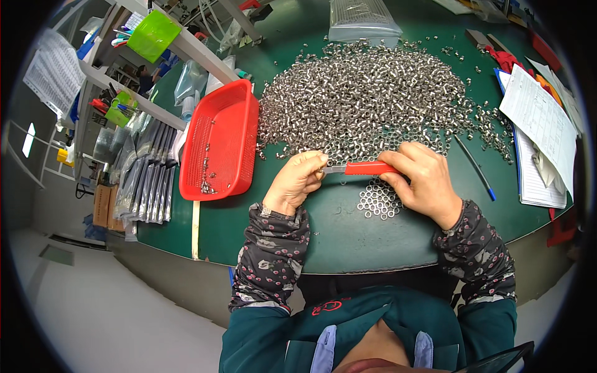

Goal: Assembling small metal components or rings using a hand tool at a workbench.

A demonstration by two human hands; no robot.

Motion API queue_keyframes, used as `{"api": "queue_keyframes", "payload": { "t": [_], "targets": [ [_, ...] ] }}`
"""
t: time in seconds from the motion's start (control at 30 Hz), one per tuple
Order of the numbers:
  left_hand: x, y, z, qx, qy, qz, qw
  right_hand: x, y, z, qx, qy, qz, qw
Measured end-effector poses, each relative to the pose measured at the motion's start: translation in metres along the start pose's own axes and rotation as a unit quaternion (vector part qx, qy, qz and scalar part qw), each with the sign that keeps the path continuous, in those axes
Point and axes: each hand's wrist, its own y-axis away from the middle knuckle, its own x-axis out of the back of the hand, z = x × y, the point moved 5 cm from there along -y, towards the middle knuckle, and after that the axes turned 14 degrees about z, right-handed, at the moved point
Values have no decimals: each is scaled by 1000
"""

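Observation:
My right hand (423, 180) grips the red handle of a knife (371, 168), its short metal blade pointing left. At the blade's tip, the thumb and fingers of my left hand (295, 180) are pinched together. Whatever sits between them is too small and covered to make out. Both hands are above the near edge of a large heap of small metal rings (367, 93). Below the knife handle, a loose patch of flat-lying rings (378, 200) spreads over the green table (336, 242).
A red plastic basket (233, 133) with a few metal pieces stands left of the heap. To the right lie a blue pen (476, 168) and papers on a clipboard (540, 121). Plastic-wrapped packs (149, 180) sit far left; a clear bag (364, 22) lies behind the heap.

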Motion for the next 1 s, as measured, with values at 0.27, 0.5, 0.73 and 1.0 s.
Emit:
{"api": "queue_keyframes", "payload": {
  "t": [0.27, 0.5, 0.73, 1.0],
  "targets": [
    [-2, -1, -5, 34, -13, -45, 998, 3, -2, -5, 67, 37, 10, 997],
    [-2, 0, -9, 76, -20, -64, 995, 7, -6, -10, 104, 64, 11, 992],
    [-6, 2, -11, 93, -22, -86, 992, 11, -8, -15, 159, 85, 27, 983],
    [-4, -2, -9, 66, -41, -74, 994, 13, -8, -17, 204, 99, 63, 972]
  ]
}}
